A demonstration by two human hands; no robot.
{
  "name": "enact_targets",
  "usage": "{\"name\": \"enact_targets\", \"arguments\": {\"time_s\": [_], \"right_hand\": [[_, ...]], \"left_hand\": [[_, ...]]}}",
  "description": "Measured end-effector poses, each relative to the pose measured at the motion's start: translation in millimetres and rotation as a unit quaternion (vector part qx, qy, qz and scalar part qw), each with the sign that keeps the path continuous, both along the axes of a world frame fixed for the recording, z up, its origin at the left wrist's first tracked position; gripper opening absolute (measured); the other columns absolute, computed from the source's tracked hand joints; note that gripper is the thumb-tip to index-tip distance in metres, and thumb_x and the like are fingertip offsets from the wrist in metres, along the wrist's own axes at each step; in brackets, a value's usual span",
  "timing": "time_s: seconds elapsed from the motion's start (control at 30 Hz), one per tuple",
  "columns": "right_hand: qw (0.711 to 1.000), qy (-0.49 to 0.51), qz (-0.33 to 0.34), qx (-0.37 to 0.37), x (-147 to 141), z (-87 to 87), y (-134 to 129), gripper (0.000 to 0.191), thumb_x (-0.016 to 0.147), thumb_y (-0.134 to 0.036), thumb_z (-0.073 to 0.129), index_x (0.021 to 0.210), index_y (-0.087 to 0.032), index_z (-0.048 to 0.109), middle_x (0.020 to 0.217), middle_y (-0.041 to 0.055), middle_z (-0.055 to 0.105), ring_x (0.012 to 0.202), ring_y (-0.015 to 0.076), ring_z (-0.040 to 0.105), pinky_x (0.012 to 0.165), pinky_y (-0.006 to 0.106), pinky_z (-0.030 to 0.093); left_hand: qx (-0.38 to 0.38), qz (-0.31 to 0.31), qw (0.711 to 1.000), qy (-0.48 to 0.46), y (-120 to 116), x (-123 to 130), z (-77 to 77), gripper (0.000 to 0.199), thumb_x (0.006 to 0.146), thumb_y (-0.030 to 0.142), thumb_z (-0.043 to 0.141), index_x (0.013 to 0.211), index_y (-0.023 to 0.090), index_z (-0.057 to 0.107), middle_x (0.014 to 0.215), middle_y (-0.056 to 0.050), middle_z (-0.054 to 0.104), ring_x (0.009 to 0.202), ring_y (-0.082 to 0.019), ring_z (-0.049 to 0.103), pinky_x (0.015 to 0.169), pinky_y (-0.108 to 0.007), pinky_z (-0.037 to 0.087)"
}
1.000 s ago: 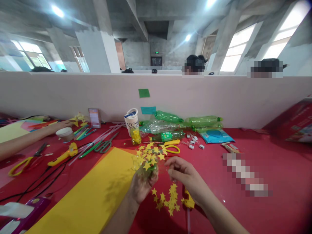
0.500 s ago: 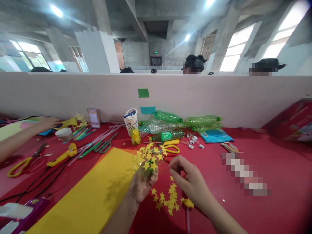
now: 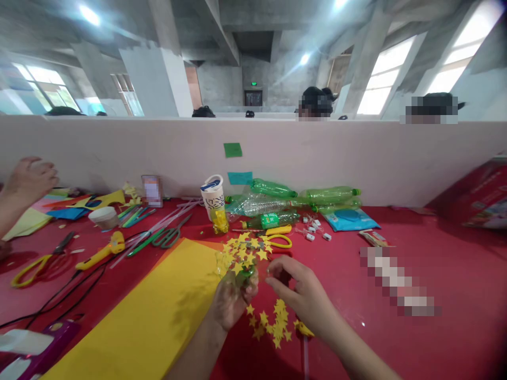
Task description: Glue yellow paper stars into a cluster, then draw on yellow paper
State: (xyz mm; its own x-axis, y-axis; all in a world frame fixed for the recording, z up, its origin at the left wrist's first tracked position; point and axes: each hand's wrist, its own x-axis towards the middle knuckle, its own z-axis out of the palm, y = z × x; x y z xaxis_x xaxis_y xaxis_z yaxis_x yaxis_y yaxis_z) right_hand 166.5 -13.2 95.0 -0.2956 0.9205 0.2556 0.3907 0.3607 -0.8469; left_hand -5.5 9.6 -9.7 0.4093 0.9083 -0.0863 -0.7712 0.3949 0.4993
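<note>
My left hand [image 3: 232,301] is closed round the green part of a cut plastic bottle [image 3: 247,273]. Many yellow paper stars [image 3: 242,249] cover the bottle piece's upper side and spread outward. To its right, my right hand [image 3: 299,282] hovers with thumb and index finger pinched; whatever is between the fingertips is too small to make out. Below both hands lies a pile of loose yellow stars [image 3: 279,322] on the red table [image 3: 396,343]. A yellow-headed stick [image 3: 304,328] is partly covered by my right wrist.
Yellow sheets [image 3: 130,316] lie at left, beside a yellow glue gun [image 3: 105,252] and scissors [image 3: 35,270]. Plastic bottles [image 3: 273,188], a paper cup [image 3: 212,198] and yellow-handled scissors [image 3: 281,241] stand or lie behind. A co-worker's hand [image 3: 34,179] is at far left.
My right hand has moved slightly left, closer to the bottle piece, and a star on the bottle's near side is no longer visible. The co-worker's hand has lifted off the table and moved left.
</note>
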Motion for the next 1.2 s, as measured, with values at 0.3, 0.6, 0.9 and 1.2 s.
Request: {"name": "enact_targets", "arguments": {"time_s": [0.3,0.6,0.9,1.2], "right_hand": [[1.000,0.018,-0.022,0.011,0,-3.9,0,0.004,0.080,-0.017,0.054,0.079,-0.020,0.057,0.074,-0.0010,0.056,0.067,0.0126,0.052,0.061,0.024,0.039],[0.900,0.309,0.108,-0.289,2,2.1,0,0.012,0.081,-0.025,0.058,0.082,-0.014,0.064,0.069,0.0023,0.064,0.060,0.0116,0.061,0.061,0.024,0.047],[0.907,0.252,0.104,-0.319,5,-4.0,5,0.011,0.076,-0.023,0.063,0.069,-0.014,0.063,0.064,0.0006,0.062,0.056,0.0099,0.058,0.057,0.022,0.043],[0.915,0.255,0.097,-0.299,7,-5.7,8,0.014,0.076,-0.026,0.062,0.071,-0.014,0.064,0.067,0.0019,0.063,0.059,0.0113,0.059,0.059,0.024,0.042]], "left_hand": [[-0.008,0.002,1.000,0.008,0,1,3.7,0.026,0.073,0.032,0.064,0.082,0.007,0.063,0.071,-0.005,0.055,0.054,-0.008,0.043,0.050,-0.020,0.033],[-0.015,0.019,1.000,0.004,0,-1,14.1,0.017,0.077,0.027,0.058,0.076,0.010,0.062,0.067,-0.004,0.056,0.054,-0.010,0.044,0.054,-0.023,0.039],[-0.006,0.016,1.000,-0.017,2,-6,15.5,0.020,0.072,0.028,0.063,0.081,0.010,0.063,0.071,-0.005,0.054,0.054,-0.009,0.042,0.052,-0.022,0.037],[-0.006,0.019,1.000,-0.015,3,-9,15.7,0.023,0.074,0.028,0.061,0.088,0.009,0.063,0.073,-0.005,0.054,0.056,-0.009,0.042,0.054,-0.021,0.037]]}}
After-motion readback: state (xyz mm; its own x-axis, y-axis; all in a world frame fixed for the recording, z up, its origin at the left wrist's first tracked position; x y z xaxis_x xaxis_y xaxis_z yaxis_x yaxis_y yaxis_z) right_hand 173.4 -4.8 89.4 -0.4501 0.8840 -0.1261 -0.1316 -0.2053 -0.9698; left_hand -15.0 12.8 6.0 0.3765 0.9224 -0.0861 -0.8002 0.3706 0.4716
